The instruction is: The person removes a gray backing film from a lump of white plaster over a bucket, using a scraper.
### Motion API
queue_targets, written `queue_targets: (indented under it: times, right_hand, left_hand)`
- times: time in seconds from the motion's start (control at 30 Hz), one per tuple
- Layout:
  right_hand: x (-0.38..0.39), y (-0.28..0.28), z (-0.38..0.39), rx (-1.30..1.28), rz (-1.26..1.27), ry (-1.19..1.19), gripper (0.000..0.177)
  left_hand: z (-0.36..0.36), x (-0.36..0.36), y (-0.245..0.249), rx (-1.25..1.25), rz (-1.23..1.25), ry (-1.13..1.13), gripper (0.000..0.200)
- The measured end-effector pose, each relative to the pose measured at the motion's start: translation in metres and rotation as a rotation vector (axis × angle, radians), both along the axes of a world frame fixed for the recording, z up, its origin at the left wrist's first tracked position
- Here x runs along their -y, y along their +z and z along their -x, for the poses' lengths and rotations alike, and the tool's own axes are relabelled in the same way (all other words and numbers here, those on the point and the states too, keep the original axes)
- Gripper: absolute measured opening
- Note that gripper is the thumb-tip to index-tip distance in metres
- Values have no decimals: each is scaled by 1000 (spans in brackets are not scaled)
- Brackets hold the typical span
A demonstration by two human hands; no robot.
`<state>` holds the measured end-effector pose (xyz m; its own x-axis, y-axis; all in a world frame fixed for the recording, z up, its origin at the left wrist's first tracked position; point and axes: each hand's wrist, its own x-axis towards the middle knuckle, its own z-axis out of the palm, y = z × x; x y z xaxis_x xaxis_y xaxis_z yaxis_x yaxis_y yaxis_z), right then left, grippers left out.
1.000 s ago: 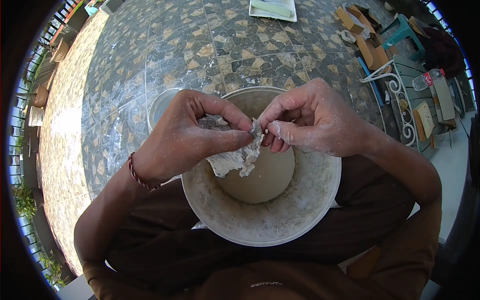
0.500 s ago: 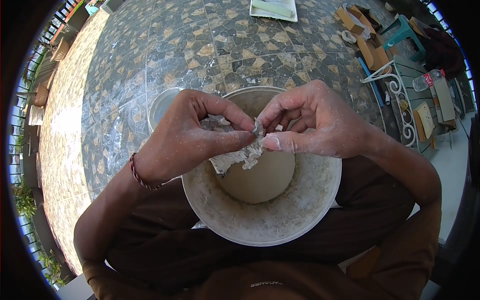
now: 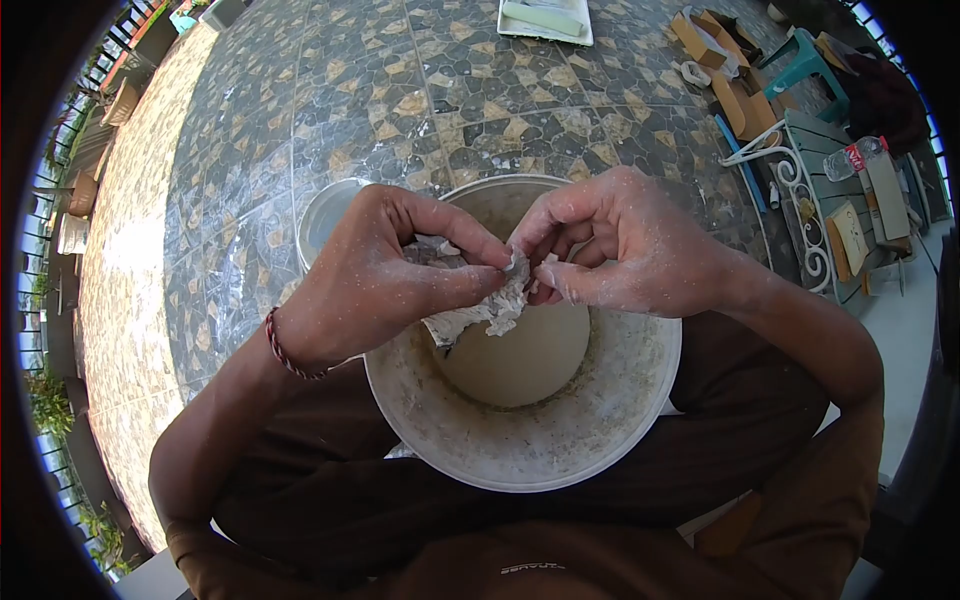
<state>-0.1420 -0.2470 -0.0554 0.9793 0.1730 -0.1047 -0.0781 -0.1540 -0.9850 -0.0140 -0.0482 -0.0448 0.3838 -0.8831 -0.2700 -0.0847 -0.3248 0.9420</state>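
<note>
Underfoot spreads a patterned stone-tile floor [image 3: 330, 90], dark with tan fragments, filling most of the head view. On it, between the seated person's brown-clad legs, stands a white plastic bucket [image 3: 520, 460], its inner wall crusted with pale grit. A pool of beige slurry [image 3: 535, 365] lies at its bottom.

Over the bucket's far half, the left hand [image 3: 370, 280] and the right hand [image 3: 640, 245] meet, both dusted with white specks. Each is closed in a pinch: thumb and forefinger of both grip the same soggy grey-white paper scrap [image 3: 490, 312] at its top edge, the fingertips almost touching. The scrap hangs down from the pinch above the slurry, inside the bucket's rim, and more of it is bunched under the left palm.

Just behind the left hand, touching the bucket's outer wall, sits a smaller round metal container [image 3: 325, 215]. Well apart, at the top edge, lies a white tray [image 3: 545, 22], with cardboard boxes [image 3: 735, 90] to its right and a plastic bottle [image 3: 850, 160] on white furniture nearby.

A red thread bracelet [image 3: 285, 355] circles the left wrist.
</note>
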Motion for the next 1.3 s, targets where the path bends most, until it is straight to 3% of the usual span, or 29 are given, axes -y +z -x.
queue_targets:
  times: [0.37, 0.57, 0.83, 1.17, 1.23, 1.3]
  right_hand:
    - [2, 3, 0, -50, -70, 56, 15]
    - [0, -1, 1, 66, -51, 11, 17]
    - [3, 0, -1, 31, 177, 43, 20]
    - [3, -2, 0, 48, 73, 12, 19]
    - [3, 0, -1, 77, 234, 66, 20]
    - [2, -1, -1, 57, 230, 54, 20]
  left_hand:
    - [-3, -3, -1, -62, 69, -42, 6]
    - [-1, -1, 6, -103, 51, 12, 7]
    - [2, 3, -1, 31, 98, -13, 11]
    - [1, 3, -3, 104, 151, -11, 16]
    - [1, 3, -4, 105, 144, -1, 17]
    - [1, 3, -2, 79, 123, 5, 18]
